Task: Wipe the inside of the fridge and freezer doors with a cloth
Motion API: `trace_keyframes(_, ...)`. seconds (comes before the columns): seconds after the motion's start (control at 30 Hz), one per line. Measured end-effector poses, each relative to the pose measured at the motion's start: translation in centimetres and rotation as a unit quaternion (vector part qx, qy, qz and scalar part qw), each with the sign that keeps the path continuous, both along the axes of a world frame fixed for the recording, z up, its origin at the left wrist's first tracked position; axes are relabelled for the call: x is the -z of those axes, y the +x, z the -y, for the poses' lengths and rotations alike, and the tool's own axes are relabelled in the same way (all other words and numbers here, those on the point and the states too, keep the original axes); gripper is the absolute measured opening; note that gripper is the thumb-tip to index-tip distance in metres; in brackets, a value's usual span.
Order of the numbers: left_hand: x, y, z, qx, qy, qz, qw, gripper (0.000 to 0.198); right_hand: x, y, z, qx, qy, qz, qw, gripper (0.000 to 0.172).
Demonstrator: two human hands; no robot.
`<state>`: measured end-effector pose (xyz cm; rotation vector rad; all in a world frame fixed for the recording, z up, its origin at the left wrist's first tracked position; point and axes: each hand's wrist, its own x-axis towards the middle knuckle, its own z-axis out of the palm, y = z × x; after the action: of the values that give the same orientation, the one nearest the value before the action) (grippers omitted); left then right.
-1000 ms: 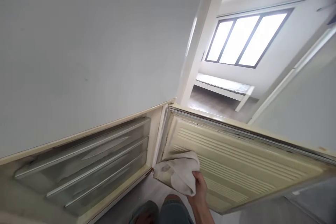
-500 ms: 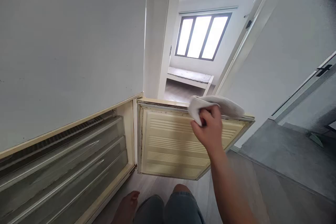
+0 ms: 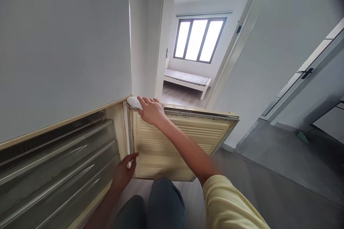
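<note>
My right hand (image 3: 150, 111) is shut on a white cloth (image 3: 134, 102), pressing it against the top corner of an open cream refrigerator door (image 3: 172, 146), next to the hinge side. The door's inner panel is ribbed, and dark grime lines its gasket. My left hand (image 3: 123, 173) is low down in the gap between the door's edge and the refrigerator's clear drawers (image 3: 56, 164). Its fingers are apart and hold nothing. They are close to the door's edge, but I cannot tell whether they touch it.
The white upper front of the refrigerator (image 3: 61, 43) fills the left side. My knees are below the door, above a grey floor. A white door (image 3: 268, 61) stands at the right, and a doorway beyond shows a low bench (image 3: 186, 80) under a bright window (image 3: 199, 39).
The cloth and my right hand have travelled from the door's lower corner along its top edge to the top corner. My left hand has come into view, and the view has turned upright.
</note>
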<state>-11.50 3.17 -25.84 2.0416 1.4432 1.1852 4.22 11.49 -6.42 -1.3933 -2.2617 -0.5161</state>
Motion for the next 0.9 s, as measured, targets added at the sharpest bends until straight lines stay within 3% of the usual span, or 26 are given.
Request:
trace_keyframes(0.1, -5.6, 1.0, -3.2, -0.03, 0.083, 0.034, 0.996, 0.033, 0.2, 1.5, 0.5, -0.002, 0.006, -0.007, 1.0, 0.051)
trace_keyframes(0.23, -14.5, 3.0, -7.2, -0.026, 0.322, -0.006, 0.946, 0.028, 0.3, 3.8, 1.5, 0.005, 0.008, -0.018, 1.0, 0.052)
trace_keyframes(0.33, -18.6, 4.5, -9.4, 0.026, 0.295, -0.089, 0.951, 0.036, 0.5, 6.0, 2.4, 0.017, 0.006, -0.02, 1.0, 0.051)
trace_keyframes(0.4, -19.9, 5.0, -10.3, 0.041, 0.184, -0.165, 0.968, 0.045, 0.6, 7.8, 3.1, 0.034, 0.005, -0.018, 0.999, 0.05)
trace_keyframes(0.5, -20.7, 5.0, -11.2, 0.038, 0.073, -0.247, 0.965, 0.053, 0.9, 11.8, 4.6, 0.086, 0.011, -0.023, 0.996, 0.05)
trace_keyframes(0.73, -22.4, 5.2, -12.7, 0.118, 0.007, -0.286, 0.951, 0.053, 2.9, 25.4, 9.7, 0.223, 0.074, -0.086, 0.968, 0.043)
trace_keyframes(0.9, -23.5, 6.8, -13.7, 0.179, -0.019, -0.294, 0.939, 0.05, 4.2, 30.8, 11.3, 0.246, 0.14, -0.15, 0.947, 0.042)
